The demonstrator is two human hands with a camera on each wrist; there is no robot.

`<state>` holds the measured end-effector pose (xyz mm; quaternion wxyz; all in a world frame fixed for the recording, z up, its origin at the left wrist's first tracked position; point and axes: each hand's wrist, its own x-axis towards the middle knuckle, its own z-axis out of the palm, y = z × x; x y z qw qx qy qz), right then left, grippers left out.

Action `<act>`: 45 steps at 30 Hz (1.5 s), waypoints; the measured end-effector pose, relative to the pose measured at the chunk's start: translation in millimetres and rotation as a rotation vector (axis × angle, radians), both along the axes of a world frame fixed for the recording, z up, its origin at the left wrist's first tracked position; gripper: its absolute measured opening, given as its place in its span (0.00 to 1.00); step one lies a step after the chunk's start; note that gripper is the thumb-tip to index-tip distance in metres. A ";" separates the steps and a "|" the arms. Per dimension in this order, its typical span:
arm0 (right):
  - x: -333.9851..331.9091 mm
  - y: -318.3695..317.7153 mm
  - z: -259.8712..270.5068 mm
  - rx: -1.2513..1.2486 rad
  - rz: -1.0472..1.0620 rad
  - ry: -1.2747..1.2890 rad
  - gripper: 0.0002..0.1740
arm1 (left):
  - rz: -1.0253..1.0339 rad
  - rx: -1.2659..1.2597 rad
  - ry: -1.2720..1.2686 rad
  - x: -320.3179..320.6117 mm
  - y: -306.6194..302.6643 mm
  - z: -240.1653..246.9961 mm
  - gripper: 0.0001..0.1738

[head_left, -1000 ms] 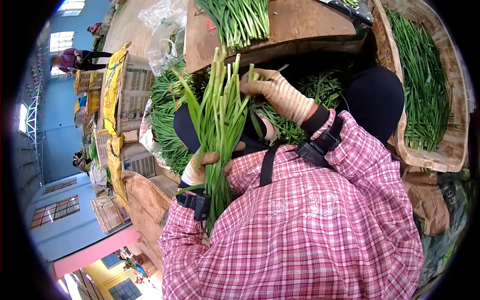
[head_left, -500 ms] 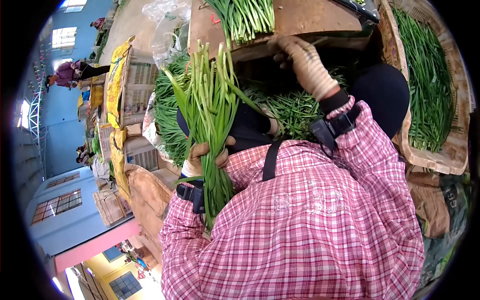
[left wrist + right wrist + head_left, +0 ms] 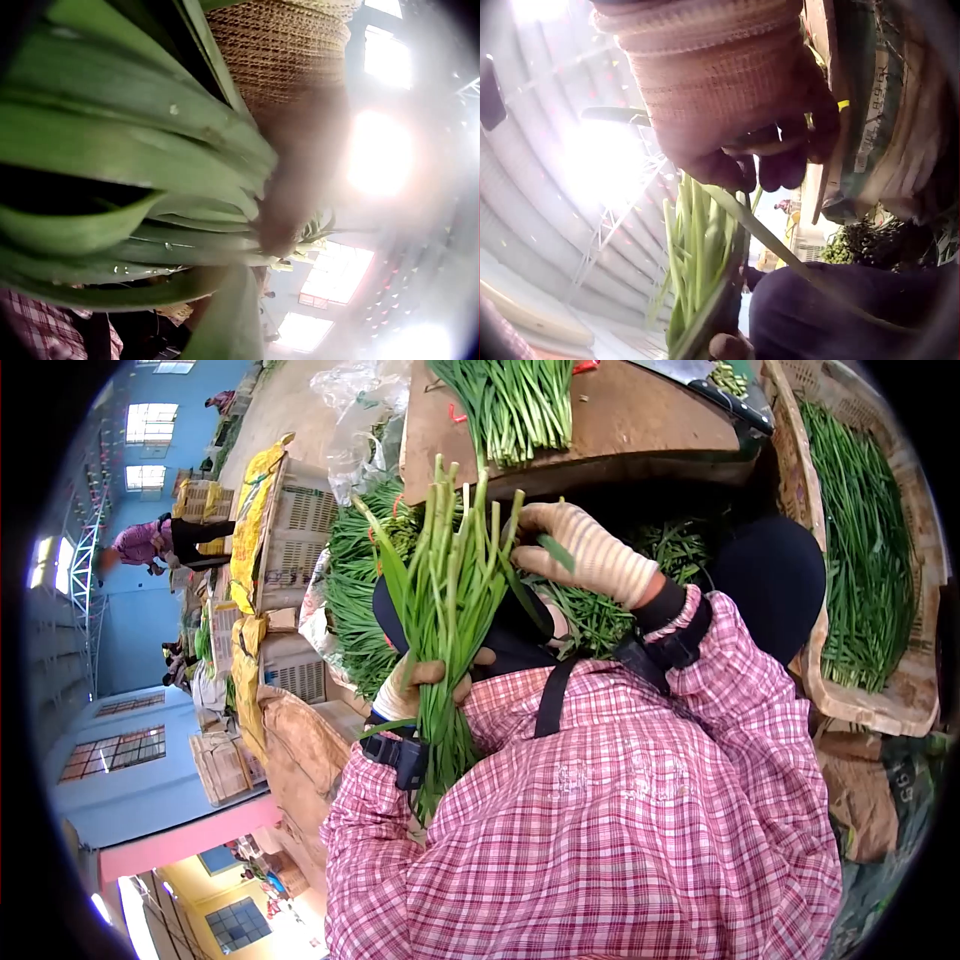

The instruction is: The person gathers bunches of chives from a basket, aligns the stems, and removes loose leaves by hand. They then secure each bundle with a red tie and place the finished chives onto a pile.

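The left wrist view blurs the fingers and cuts off the leaves.

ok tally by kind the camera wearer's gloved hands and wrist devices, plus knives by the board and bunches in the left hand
Left hand and right hand, gloved: 2
Left wrist device and right wrist device: 2
Knife: 1
Bunch of green stalks, held: 1
Total: 6

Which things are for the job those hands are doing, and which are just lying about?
Probably for the job:
stalks in the left hand
bunch on the board
knife
leaves in the crate

Probably just lying about:
clear plastic
yellow sheets
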<state>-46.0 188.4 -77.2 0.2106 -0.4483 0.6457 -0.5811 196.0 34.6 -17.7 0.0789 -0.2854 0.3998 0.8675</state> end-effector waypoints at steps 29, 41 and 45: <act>-42.2 43.7 12.0 0.004 0.208 -0.523 0.14 | -0.579 -0.928 -0.222 -24.4 14.0 26.1 0.28; -23.7 72.0 -8.3 0.482 -0.091 0.125 0.33 | -0.280 -0.663 -0.256 -27.6 6.5 30.9 0.27; 22.0 43.6 32.4 0.267 0.004 -0.569 0.21 | -0.241 -0.522 -0.206 -28.5 5.4 23.7 0.28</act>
